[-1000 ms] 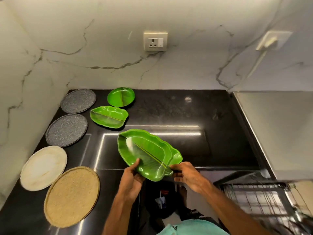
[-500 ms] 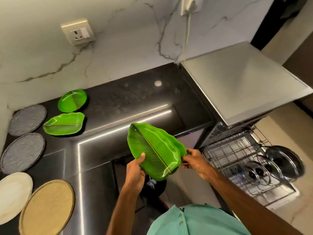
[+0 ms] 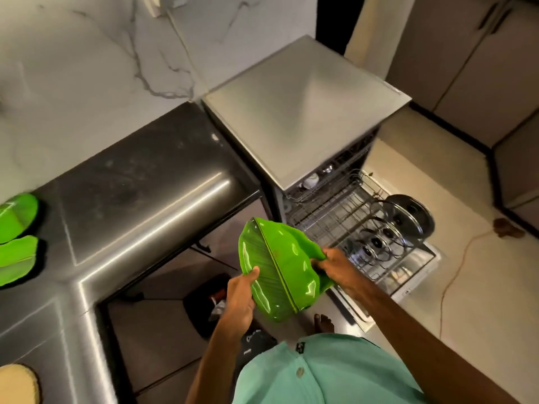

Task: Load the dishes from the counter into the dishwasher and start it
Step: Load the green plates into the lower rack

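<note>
A green leaf-shaped plate (image 3: 277, 266) is held off the counter, in the air between the counter edge and the open dishwasher. My left hand (image 3: 240, 298) grips its near left rim, thumb on top. My right hand (image 3: 335, 268) grips its right end. The dishwasher (image 3: 300, 112) stands to the right with its lower rack (image 3: 335, 211) pulled out. Several pot lids (image 3: 408, 217) stand in the rack's far part. Two more green plates (image 3: 17, 237) lie at the counter's left edge.
The black counter (image 3: 140, 205) forms a corner below the marble wall. A tan round plate (image 3: 17, 383) shows at the bottom left. A dark bin (image 3: 204, 304) sits on the floor under the plate. An orange cord (image 3: 455, 272) runs over the beige floor on the right.
Both hands have carried the green plate off the counter and rightward, close to the pulled-out rack. The view has swung right, so most counter plates have left the frame.
</note>
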A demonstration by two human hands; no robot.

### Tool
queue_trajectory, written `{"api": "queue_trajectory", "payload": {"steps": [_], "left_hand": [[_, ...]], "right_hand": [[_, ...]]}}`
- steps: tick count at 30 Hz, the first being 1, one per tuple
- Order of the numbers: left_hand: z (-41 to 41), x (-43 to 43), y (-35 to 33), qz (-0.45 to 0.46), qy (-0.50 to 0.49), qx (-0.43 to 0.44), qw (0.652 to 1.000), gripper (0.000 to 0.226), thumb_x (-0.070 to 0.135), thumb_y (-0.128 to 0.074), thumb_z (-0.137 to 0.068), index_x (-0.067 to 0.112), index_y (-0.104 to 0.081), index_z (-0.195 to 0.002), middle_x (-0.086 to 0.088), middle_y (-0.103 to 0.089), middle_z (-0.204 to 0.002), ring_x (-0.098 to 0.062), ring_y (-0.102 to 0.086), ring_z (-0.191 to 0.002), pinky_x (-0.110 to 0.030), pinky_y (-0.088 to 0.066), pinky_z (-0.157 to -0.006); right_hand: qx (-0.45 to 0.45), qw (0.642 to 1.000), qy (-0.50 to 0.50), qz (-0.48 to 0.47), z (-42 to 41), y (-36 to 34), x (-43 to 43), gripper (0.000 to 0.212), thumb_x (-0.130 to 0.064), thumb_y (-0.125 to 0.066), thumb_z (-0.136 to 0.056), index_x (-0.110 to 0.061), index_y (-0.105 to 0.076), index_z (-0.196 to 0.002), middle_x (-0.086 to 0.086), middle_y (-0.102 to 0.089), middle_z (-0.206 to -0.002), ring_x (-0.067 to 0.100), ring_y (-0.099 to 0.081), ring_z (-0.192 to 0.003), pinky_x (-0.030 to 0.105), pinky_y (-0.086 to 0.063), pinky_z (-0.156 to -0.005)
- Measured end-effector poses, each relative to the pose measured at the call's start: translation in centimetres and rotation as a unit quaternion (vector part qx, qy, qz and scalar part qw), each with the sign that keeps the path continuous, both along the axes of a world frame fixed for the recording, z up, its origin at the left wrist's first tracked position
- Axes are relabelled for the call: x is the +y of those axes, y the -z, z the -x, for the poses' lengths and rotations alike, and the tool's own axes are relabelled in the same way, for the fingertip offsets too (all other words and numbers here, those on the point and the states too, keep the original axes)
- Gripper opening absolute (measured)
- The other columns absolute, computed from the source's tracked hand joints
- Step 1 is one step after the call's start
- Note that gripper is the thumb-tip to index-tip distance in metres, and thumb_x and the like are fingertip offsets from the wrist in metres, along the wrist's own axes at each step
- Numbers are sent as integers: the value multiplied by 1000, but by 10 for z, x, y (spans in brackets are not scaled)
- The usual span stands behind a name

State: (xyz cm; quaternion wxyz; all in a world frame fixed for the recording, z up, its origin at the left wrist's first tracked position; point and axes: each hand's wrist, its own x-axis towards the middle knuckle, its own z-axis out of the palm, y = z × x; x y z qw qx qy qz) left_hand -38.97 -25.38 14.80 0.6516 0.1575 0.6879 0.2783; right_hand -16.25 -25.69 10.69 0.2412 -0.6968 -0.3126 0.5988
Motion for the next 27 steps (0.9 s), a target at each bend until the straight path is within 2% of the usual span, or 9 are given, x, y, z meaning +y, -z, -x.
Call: {"api": "queue_trajectory", "payload": {"steps": [5,7,10,13,15,17,20,22,27], "left_hand": [[-45,23,24,13,63,106,992,29,28,-64,-95,4,-71,-110,-15,-76,-99,-33,-74,-92,-58,-57,-89],[-60,32,25,18,93,128,987,21,28,-61,-98,8,-70,-98,-13,-74,-94,-30,-72,-88,-47,-60,-78],[-76,47,40,24,140,143,980,19,20,-58,-100,12,-66,-85,-9,-70,-85,-23,-67,-76,-31,-54,-64],[-92,62,67,25,215,187,958,14,8,-58,-93,1,-69,-89,-15,-68,-80,-26,-66,-70,-34,-55,-58],[-105,74,91,38,264,202,942,15,6,-57,-86,-3,-69,-88,-18,-69,-81,-26,-66,-65,-37,-58,-54],[-117,87,120,52,309,227,922,22,13,-57,-82,-3,-70,-91,-21,-72,-91,-31,-70,-75,-41,-59,-62],[-134,109,165,51,376,302,875,33,22,-58,-91,-2,-71,-109,-24,-71,-110,-39,-67,-107,-42,-53,-84],[-144,125,198,56,391,327,859,37,25,-57,-92,0,-67,-118,-24,-68,-121,-40,-63,-116,-40,-51,-90],[-167,154,277,52,419,367,829,38,29,-53,-94,4,-68,-120,-23,-66,-126,-40,-60,-120,-43,-49,-95]], "right_hand": [[-27,994,107,7,-41,16,-9,10,-5,-63,-93,-14,-69,-90,18,-74,-98,33,-70,-92,50,-58,-85],[-61,990,128,13,-55,28,-9,10,-7,-62,-92,-14,-69,-90,20,-73,-98,37,-70,-94,53,-58,-85],[-123,982,143,24,-75,48,-6,16,-5,-60,-90,2,-70,-99,27,-70,-100,40,-67,-97,45,-54,-82],[-157,976,148,39,-91,60,-1,34,-18,-53,-82,5,-70,-100,29,-69,-99,41,-67,-96,36,-47,-75],[-171,971,155,60,-100,76,7,29,-9,-54,-84,7,-68,-103,30,-68,-102,41,-66,-98,36,-46,-76],[-197,964,164,73,-108,99,16,22,5,-54,-87,9,-67,-104,31,-67,-105,43,-65,-100,39,-48,-79],[-220,955,183,84,-118,139,32,22,6,-54,-86,6,-67,-104,30,-68,-102,43,-66,-98,42,-49,-80],[-220,952,189,94,-125,168,43,23,4,-54,-87,5,-66,-107,29,-68,-103,42,-66,-97,37,-47,-77],[-207,950,210,100,-135,240,53,51,-24,-45,-71,8,-66,-104,31,-68,-98,39,-64,-87,36,-44,-74]]}}
